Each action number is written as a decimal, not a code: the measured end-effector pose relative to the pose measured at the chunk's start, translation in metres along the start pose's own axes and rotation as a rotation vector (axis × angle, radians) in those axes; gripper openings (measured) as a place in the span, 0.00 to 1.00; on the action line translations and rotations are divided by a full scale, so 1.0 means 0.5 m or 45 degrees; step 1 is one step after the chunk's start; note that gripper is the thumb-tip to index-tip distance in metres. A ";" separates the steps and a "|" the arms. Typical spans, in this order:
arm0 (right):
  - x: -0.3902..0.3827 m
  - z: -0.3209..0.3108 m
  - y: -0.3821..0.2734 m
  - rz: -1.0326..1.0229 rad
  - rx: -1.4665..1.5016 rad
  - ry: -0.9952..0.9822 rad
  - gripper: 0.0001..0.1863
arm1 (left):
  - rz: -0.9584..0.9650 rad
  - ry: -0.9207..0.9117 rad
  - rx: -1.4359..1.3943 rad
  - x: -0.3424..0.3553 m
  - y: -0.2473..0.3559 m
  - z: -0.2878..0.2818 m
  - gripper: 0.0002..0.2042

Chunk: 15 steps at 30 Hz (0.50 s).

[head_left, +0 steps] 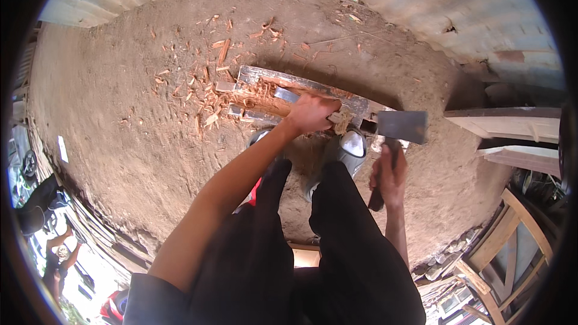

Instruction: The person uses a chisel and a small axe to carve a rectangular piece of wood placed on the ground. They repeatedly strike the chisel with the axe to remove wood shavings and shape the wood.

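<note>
Left hand [313, 113]: wrapped round the chisel [285, 94], blade pointing to ten o'clock over the timber [268, 76]!
Right hand [392, 176]: curled round the square-headed tool [402, 126], dark head at twelve o'clock!
Timber: on the dirt floor [120, 84], twelve o'clock from the shoes [353, 144]!
Wood chips [212, 119]: nine to ten o'clock from the left hand!

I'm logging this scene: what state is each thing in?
Flat steel chisel: held, blade pointing left
Dark, rectangular-headed hand tool: held, head apart from chisel
Left fingers: closed around chisel
Right fingers: closed around hand tool
Orange wood chips: scattered loose
Long weathered wooden block: partly cut away, chips on it
</note>
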State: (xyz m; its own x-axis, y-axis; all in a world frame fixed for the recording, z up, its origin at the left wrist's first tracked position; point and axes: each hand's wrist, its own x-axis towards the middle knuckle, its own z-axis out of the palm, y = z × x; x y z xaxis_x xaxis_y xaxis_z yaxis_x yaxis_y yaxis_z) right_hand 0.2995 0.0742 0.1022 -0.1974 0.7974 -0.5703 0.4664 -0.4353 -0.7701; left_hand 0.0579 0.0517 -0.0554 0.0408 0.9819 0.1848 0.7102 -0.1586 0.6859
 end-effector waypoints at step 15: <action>-0.060 0.001 -0.086 -0.305 0.234 0.114 0.23 | 0.002 0.089 -0.276 0.049 0.042 0.003 0.18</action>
State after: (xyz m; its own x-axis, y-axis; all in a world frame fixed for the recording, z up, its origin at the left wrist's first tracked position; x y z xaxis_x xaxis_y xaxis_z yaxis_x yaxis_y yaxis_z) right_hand 0.2849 0.0687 0.1524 -0.2023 0.9165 -0.3451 0.2508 -0.2922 -0.9229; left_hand 0.0748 0.0726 -0.0373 -0.0126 0.9733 0.2294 0.5423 -0.1861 0.8193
